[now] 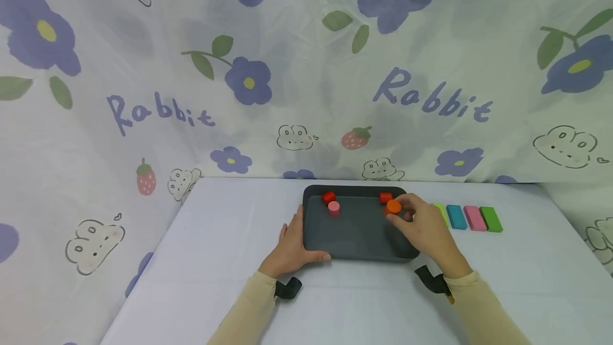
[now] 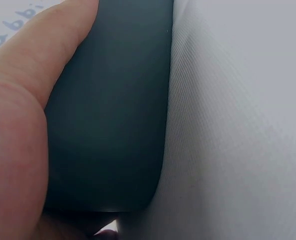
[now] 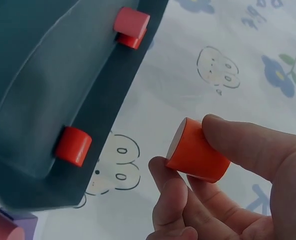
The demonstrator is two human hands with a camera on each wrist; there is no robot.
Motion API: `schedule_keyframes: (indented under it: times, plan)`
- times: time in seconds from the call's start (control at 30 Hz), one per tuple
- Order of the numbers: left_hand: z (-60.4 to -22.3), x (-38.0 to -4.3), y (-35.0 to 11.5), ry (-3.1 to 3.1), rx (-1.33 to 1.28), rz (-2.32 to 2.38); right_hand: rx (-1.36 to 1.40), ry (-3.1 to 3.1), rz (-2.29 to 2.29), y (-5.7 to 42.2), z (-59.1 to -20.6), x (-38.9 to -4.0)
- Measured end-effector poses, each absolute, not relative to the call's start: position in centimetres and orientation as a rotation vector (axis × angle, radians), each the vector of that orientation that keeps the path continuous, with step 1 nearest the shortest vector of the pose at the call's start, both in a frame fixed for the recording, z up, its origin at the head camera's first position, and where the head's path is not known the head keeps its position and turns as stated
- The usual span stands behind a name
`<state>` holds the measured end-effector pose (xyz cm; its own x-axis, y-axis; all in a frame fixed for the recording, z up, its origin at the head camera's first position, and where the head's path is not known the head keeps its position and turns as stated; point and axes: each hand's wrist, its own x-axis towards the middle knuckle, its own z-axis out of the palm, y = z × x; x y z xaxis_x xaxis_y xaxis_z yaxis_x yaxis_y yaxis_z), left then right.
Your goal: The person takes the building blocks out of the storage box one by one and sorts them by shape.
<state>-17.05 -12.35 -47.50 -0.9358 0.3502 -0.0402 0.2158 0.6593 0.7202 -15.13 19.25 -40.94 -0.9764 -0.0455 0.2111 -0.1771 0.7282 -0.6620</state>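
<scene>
Between the thumb and fingers of my right hand (image 1: pixel 428 228) is an orange cylinder block (image 1: pixel 393 206), held over the right part of a dark grey tray (image 1: pixel 356 256). The right wrist view shows the same orange cylinder (image 3: pixel 197 152) pinched with its flat end facing left. My left hand (image 1: pixel 293 249) rests against the tray's near left corner, fingers stretched along the left side and thumb at the front edge. Inside the tray, a red block (image 1: pixel 328 198) and a pink cylinder (image 1: pixel 333 208) lie at the back left. Another red block (image 1: pixel 385 197) lies at the back right.
Right of the tray a row of flat blocks stands on the white table (image 1: pixel 230 238): a yellow-green block (image 1: pixel 441 213) partly behind my right hand, a blue block (image 1: pixel 456 217), a pink block (image 1: pixel 475 218) and a green block (image 1: pixel 491 219). A printed curtain (image 1: pixel 306 68) hangs behind.
</scene>
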Motion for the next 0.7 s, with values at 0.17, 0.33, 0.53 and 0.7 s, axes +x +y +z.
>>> schedule_keyframes:
  times: [0.17,0.33,0.53,0.7]
  plan:
    - [-47.5,-17.1,-12.4,2.698,0.464,1.137,0.181,-2.714,1.073,19.8,-41.1,-14.7]
    - [-47.5,-17.1,-12.4,2.698,0.468,1.150,0.142,-2.712,1.081,20.4,-41.1,-13.9]
    - [-47.6,-17.1,-12.3,2.703,0.462,1.139,0.031,-2.767,1.095,21.2,-41.2,-13.2]
    - [-47.5,-17.0,-12.3,2.700,0.458,1.129,0.027,-2.765,1.078,21.9,-41.2,-12.8]
